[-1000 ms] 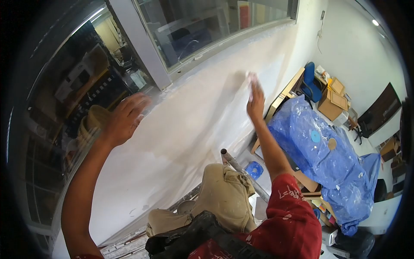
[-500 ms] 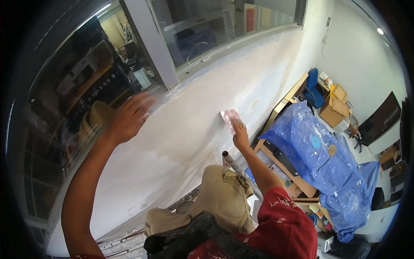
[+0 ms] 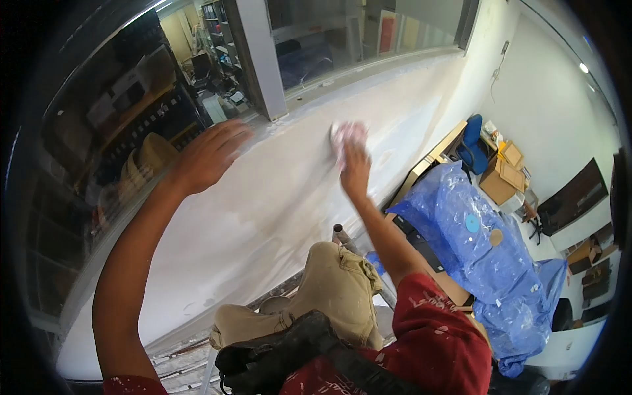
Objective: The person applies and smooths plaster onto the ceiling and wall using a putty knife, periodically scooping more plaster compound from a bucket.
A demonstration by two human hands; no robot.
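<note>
My right hand (image 3: pixel 355 172) presses a red-and-white piece of sandpaper (image 3: pixel 350 137) to the pale plastered wall (image 3: pixel 283 178), a little under the window sill. Both hand and sandpaper are smeared by motion. To the left, my left hand (image 3: pixel 209 158) is open with its fingers stretched out, at the sill by the foot of the window post (image 3: pixel 260 59). Nothing shows in it. Patches of filler in white, beige and grey mark the wall between and below my hands.
Below me a metal pipe end (image 3: pixel 338 228) sticks up beside my knee (image 3: pixel 316 276). Glass panes (image 3: pixel 368 39) run above the sill. On the right, a dusty blue plastic sheet (image 3: pixel 461 250) covers furniture, with cardboard boxes (image 3: pixel 501 179) and a blue chair (image 3: pixel 473 145) behind it.
My right hand has moved up the wall and slightly left with the sandpaper. My left hand has shifted a little right along the sill. The view has tilted slightly.
</note>
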